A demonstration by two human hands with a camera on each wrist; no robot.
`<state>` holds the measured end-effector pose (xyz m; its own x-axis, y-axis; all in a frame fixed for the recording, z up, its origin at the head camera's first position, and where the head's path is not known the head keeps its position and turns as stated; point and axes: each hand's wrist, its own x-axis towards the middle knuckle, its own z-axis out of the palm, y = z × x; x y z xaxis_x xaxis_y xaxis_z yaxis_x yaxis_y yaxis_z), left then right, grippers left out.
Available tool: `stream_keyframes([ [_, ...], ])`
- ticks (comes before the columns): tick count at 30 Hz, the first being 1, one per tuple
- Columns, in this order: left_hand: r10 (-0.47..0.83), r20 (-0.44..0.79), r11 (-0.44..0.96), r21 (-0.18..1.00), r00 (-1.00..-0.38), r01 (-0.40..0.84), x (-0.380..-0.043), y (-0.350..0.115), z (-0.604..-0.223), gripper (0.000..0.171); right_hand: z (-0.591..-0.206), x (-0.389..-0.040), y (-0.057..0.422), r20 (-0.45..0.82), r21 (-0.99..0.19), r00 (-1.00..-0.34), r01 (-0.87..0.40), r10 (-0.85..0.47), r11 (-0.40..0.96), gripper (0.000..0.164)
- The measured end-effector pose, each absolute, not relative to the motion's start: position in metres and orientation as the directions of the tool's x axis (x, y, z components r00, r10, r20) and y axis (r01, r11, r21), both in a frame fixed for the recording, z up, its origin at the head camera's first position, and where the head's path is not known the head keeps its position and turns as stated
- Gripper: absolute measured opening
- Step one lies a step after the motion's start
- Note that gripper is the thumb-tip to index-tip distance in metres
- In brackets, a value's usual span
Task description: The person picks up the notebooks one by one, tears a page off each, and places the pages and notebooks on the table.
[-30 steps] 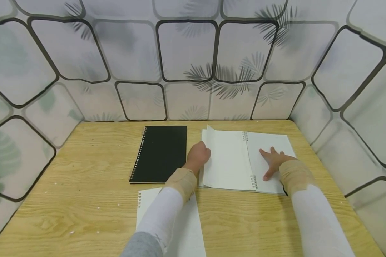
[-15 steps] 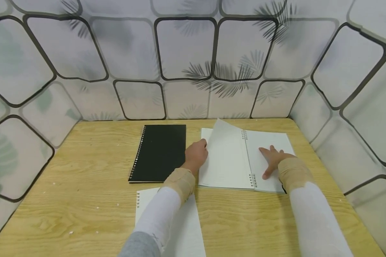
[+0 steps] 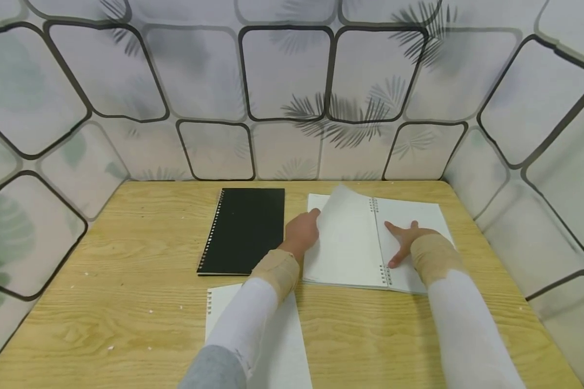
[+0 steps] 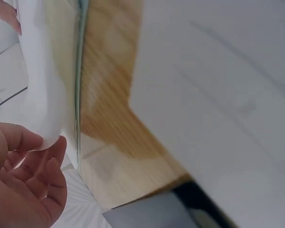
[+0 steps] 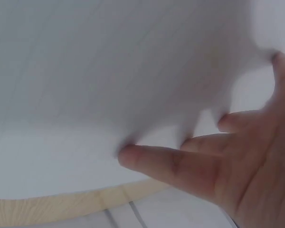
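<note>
An open spiral-bound notebook [image 3: 345,254] with white pages lies at the right on the table. My left hand [image 3: 302,232] pinches the outer edge of a left-hand page; in the left wrist view that page [image 4: 40,95] bends up between thumb and fingers. My right hand [image 3: 406,240] is spread on the right-hand page, its fingertips touching the paper [image 5: 76,95] in the right wrist view. A closed black spiral notebook [image 3: 245,229] lies just left of my left hand. Under my left forearm is a loose white sheet [image 3: 282,346] with torn holes along its left edge.
The wooden table [image 3: 141,259] has several small paper scraps at the left. Behind it and along both sides stands patterned fabric or wall covering [image 3: 287,151] with dark outlines and leaf prints.
The far corner of the held page has risen and curled to the right. My right hand has shifted slightly left toward the spiral. The camera view has moved a little.
</note>
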<state>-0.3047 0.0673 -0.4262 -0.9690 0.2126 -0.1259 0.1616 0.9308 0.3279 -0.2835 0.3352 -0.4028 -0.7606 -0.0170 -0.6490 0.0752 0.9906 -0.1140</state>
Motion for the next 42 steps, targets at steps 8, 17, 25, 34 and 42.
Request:
stream_keyframes([
  [8, 0.235, -0.1, 0.944, 0.259, -0.967, 0.203, -0.31, 0.07, -0.416, 0.028, -0.405, -0.283, 0.332, -0.65, -0.128, -0.76, 0.107, -0.002, 0.986, 0.135],
  [17, 0.517, -0.014, 0.837, -0.203, -0.856, 0.509, -0.303, 0.065, -0.412, 0.026, -0.409, -0.29, 0.335, -0.659, -0.091, -0.752, 0.081, 0.001, 0.993, 0.139],
  [25, 0.688, 0.027, 0.695, -0.313, -0.725, 0.647, -0.294, 0.063, -0.41, 0.021, -0.411, -0.291, 0.338, -0.658, -0.106, -0.753, 0.088, -0.004, 0.99, 0.138],
  [34, 0.784, 0.05, 0.578, -0.424, -0.619, 0.697, -0.284, 0.062, -0.41, 0.022, -0.41, -0.288, 0.337, -0.676, -0.089, -0.737, 0.112, 0.023, 0.99, 0.138],
  [42, 0.828, 0.047, 0.517, -0.447, -0.558, 0.73, -0.276, 0.061, -0.409, 0.023, -0.409, -0.289, 0.335, -0.671, -0.097, -0.741, 0.114, 0.02, 0.989, 0.139],
])
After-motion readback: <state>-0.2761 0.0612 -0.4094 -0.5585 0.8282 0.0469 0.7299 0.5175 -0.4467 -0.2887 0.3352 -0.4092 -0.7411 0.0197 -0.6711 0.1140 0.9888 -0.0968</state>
